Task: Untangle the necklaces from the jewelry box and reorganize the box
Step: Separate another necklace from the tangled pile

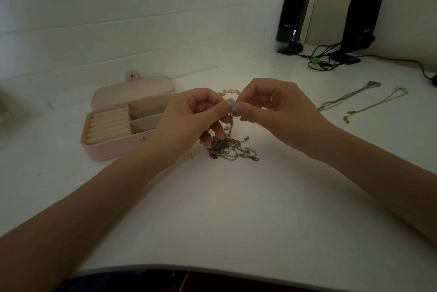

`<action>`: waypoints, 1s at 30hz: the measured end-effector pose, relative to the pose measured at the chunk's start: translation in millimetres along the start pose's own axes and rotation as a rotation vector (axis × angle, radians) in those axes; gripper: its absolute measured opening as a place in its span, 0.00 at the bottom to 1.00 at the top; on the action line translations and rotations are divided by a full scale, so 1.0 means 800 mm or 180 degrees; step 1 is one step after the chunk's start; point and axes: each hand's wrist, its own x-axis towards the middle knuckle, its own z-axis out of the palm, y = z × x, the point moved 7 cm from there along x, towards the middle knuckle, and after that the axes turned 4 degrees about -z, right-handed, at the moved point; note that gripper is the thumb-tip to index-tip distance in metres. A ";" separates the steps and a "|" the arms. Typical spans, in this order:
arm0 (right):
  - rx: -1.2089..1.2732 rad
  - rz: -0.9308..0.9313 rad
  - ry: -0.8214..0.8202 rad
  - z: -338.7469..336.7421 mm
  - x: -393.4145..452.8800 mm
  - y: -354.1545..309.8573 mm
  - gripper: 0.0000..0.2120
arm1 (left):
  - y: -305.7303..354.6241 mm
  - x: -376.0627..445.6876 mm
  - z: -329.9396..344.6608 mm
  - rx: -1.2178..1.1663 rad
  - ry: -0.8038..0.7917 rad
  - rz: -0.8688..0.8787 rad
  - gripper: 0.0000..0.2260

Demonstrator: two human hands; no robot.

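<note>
A tangled clump of dark silver chains [230,148] lies on the white table, with strands rising to my fingertips. My left hand [189,114] and my right hand [272,105] both pinch the chain where their fingertips meet above the clump. The pink jewelry box [113,147] stands open to the left, its lid laid back; its ring rolls and three side compartments look empty. A small gold and pink piece [228,92] lies just behind my hands. Two straightened necklaces lie at the right: a silver one [347,96] and a gold one [376,103].
Two black speakers [293,17] [361,22] stand at the back right with a bundle of cables [321,61] on the table. A white tiled wall runs behind. The table's near edge [212,267] curves just below my forearms.
</note>
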 end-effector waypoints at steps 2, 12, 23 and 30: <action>0.0194 0.0113 0.0103 -0.007 0.001 0.001 0.04 | -0.001 -0.001 0.006 0.0073 -0.0176 -0.0103 0.07; 0.1361 0.0744 0.0619 -0.023 0.003 0.007 0.07 | -0.006 0.001 -0.003 0.0105 0.0127 0.0017 0.10; 0.1425 0.1097 0.1199 -0.057 0.002 0.022 0.07 | -0.003 0.006 -0.013 -0.2655 -0.0093 -0.0524 0.19; 0.0641 0.1318 0.1187 -0.067 -0.002 0.034 0.06 | -0.006 0.008 -0.014 -0.2366 -0.0395 -0.0655 0.09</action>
